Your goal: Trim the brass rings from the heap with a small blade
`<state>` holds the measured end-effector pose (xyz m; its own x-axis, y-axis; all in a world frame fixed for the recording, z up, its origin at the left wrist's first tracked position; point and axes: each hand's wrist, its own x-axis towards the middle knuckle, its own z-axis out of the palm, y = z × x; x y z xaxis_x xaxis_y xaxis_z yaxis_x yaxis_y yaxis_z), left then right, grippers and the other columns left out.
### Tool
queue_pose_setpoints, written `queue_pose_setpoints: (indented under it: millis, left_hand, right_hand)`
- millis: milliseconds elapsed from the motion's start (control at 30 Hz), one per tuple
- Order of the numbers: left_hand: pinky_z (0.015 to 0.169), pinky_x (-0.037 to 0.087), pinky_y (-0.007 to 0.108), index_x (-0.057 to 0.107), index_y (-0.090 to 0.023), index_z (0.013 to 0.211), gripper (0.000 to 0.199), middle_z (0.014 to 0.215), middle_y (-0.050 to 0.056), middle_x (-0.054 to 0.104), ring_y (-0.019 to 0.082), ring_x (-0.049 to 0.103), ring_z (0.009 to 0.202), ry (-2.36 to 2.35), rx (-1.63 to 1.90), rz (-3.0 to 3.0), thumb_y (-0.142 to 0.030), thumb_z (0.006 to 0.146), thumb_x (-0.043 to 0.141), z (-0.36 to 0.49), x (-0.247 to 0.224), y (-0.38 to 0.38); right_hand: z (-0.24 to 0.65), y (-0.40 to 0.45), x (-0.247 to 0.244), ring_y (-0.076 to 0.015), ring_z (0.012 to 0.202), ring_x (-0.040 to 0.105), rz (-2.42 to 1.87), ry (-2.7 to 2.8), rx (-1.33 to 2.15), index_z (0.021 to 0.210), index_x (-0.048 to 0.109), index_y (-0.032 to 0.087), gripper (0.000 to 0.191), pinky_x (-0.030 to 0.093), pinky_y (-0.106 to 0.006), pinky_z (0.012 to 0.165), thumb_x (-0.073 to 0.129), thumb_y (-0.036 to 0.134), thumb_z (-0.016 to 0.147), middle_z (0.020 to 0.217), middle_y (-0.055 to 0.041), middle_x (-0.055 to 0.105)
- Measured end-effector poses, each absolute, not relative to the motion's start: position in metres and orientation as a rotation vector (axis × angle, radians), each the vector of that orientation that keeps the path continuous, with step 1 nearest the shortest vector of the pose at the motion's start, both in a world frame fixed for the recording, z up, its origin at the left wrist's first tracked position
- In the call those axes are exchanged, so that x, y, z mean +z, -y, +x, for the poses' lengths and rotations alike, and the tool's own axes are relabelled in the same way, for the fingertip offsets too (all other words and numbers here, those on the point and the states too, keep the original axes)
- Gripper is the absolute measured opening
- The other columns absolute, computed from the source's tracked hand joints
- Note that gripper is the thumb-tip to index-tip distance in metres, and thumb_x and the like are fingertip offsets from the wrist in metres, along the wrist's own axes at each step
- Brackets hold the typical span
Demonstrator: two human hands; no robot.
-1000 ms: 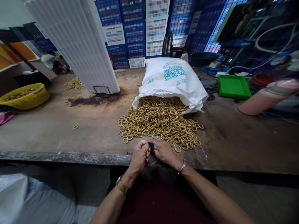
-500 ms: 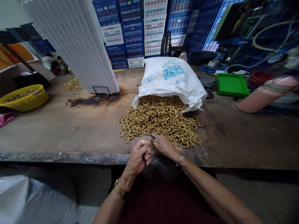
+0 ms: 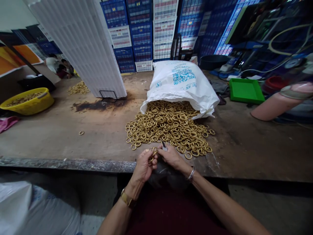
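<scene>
Head view: at the front edge of a worktop [image 3: 102,143], the left hand's [image 3: 143,164] grip is closed on gold-coloured rings [image 3: 153,150], the right hand's [image 3: 171,158] on a small dark-tipped tool [image 3: 164,148] beside them. A heap of rings [image 3: 168,130] spills from a white sack [image 3: 162,78] beyond. The step seems to be working rings with the tool; the next move calls for steady, careful pinching.

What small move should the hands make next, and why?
Probably turn the small dark-tipped tool in the right hand toward the held rings in the left hand: its tip points toward the ring pile rather than at them, while both hands are close together.
</scene>
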<state>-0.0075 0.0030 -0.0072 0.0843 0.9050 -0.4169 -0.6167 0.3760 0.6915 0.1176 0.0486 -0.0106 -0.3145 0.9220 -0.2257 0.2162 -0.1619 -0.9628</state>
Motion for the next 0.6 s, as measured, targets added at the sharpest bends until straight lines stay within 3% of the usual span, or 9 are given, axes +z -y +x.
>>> queue_pose_setpoints:
  millis: [200,333,600]
  left_hand:
    - [0.037,0.025,0.012,0.047,-0.016,0.082,0.033,0.064,-0.003,0.051,0.003,0.043,0.044,-0.949,1.13,0.357,-0.039,0.067,0.065,-0.009,-0.008,-0.002]
    - [0.036,0.025,0.013,0.047,-0.017,0.081,0.032,0.06,-0.005,0.048,0.002,0.04,0.041,-0.926,1.085,0.39,-0.038,0.066,0.065,-0.007,-0.006,-0.003]
    - [0.036,0.033,0.015,0.049,-0.015,0.08,0.028,0.06,-0.004,0.05,0.003,0.04,0.039,-1.153,1.192,0.797,-0.041,0.073,0.057,-0.004,-0.017,0.001]
  right_hand:
    - [0.123,-0.049,-0.016,-0.0091,0.055,0.043,-1.236,1.779,1.155,0.065,0.051,0.017,0.016,0.035,-0.021,0.054,0.047,0.03,0.075,0.059,0.0027,0.049]
    - [0.124,-0.046,-0.015,-0.01,0.056,0.044,-1.174,1.873,1.029,0.066,0.051,0.018,0.016,0.035,-0.022,0.056,0.047,0.029,0.076,0.06,0.0018,0.051]
    - [0.12,-0.047,-0.012,-0.0067,0.043,0.04,-1.3,1.619,1.451,0.072,0.051,0.017,0.022,0.034,-0.019,0.046,0.044,0.037,0.078,0.054,0.0035,0.053]
